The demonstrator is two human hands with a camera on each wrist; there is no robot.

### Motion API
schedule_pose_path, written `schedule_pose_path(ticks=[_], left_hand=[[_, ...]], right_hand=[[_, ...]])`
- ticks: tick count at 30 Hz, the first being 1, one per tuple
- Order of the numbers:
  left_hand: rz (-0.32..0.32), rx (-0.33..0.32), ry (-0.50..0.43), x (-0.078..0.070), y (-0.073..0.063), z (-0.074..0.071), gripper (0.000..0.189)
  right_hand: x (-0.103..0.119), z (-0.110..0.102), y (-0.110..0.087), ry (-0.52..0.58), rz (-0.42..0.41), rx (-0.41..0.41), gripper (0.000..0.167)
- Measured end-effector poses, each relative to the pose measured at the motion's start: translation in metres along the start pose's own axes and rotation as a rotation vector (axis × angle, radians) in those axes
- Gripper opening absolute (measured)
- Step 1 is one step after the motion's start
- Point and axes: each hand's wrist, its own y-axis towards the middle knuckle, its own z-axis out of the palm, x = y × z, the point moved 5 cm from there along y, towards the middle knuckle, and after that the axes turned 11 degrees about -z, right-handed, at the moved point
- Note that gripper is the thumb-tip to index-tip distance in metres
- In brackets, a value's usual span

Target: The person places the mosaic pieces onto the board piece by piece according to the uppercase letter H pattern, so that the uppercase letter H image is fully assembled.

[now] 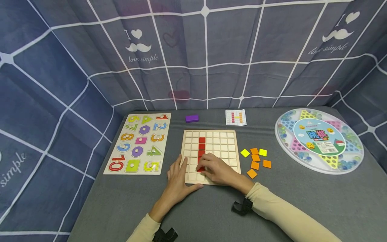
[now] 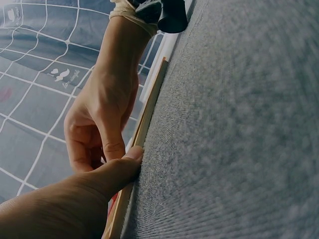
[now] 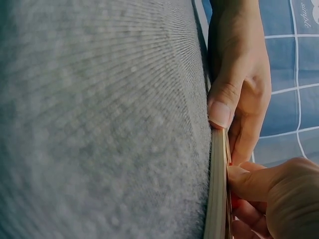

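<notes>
A wooden grid board (image 1: 211,135) lies in front of me, with a column of red square tiles (image 1: 201,146) set in its cells. My right hand (image 1: 219,170) is over the lower end of that column, its thumb and fingertips pinching a red tile (image 3: 236,201) low against the board. Part of the column is hidden beneath those fingers. My left hand (image 1: 176,185) rests at the board's lower left corner. Its fingers stretch along the left side, and the thumb lies at the front edge.
Loose orange tiles (image 1: 267,163) and yellow tiles (image 1: 263,152) lie right of the board. Behind it are a purple block (image 1: 191,118) and a pattern card (image 1: 235,117). A number puzzle board (image 1: 137,141) is at left, a round Chinese checkers box (image 1: 318,139) at right.
</notes>
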Motion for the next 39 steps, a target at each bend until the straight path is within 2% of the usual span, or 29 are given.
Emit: schedule_pose_path(ticks=[9,17,27,31,39], left_hand=[[-0.004,0.005,0.003,0.0004,0.0,0.0008,0.113],[-0.009,0.005,0.002,0.0002,-0.0001,0.0001,0.112],[-0.011,0.002,0.008,0.0,0.0004,0.0004,0.113],[-0.007,0.0,0.006,0.0002,0.0002,0.0004,0.113],[0.0,0.0,-0.003,-0.0002,-0.0001,0.0001,0.113]], right_hand=[[0.0007,-0.0004,0.0,-0.059,-0.035,-0.016,0.016],[0.003,-0.0005,-0.0005,-0.14,-0.029,-0.022,0.017],[0.002,0.0,-0.0025,-0.116,-0.008,-0.016,0.015],[0.0026,-0.0006,-0.0022,-0.091,-0.028,-0.034,0.013],[0.0017,0.0002,-0.0031,-0.053,-0.048,-0.073,0.026]])
